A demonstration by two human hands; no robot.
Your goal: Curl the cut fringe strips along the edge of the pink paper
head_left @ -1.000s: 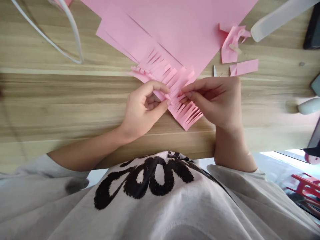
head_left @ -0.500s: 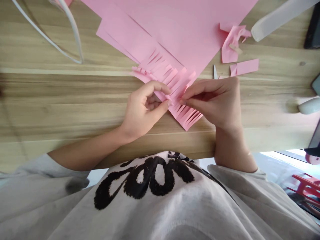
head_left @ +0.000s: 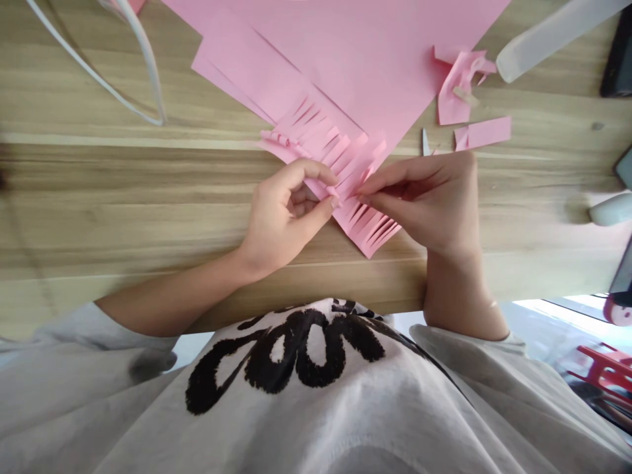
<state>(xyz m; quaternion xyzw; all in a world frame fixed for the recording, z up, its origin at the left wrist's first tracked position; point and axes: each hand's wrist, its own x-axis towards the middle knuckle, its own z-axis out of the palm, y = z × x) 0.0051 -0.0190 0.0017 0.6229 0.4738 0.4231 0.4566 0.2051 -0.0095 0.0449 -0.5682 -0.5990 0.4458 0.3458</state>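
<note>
A pink paper strip (head_left: 340,155), slit into a fringe along its upper edge, lies slantwise under both hands. My left hand (head_left: 286,217) pinches a small curled piece of this fringed strip between thumb and forefinger. Just to its right, the thumb and forefinger of my right hand (head_left: 424,201) are pressed together at one of the fringe's cut tabs, whose end is partly hidden by the fingertips. A rolled bit of pink paper (head_left: 279,137) sits at the strip's left end. The lower right corner of the fringe shows below the right fingertips.
Large pink paper sheets (head_left: 365,59) spread behind the strip. To the right lie crumpled pink scraps (head_left: 457,85), a small pink rectangle (head_left: 486,133) and a pointed metal tip (head_left: 425,141). A white cable (head_left: 148,66) loops at the left; a whitish translucent bar (head_left: 548,39) lies upper right.
My right hand has shifted very slightly to the right, its pinch unchanged. The left hand and the fringed paper strip look nearly the same.
</note>
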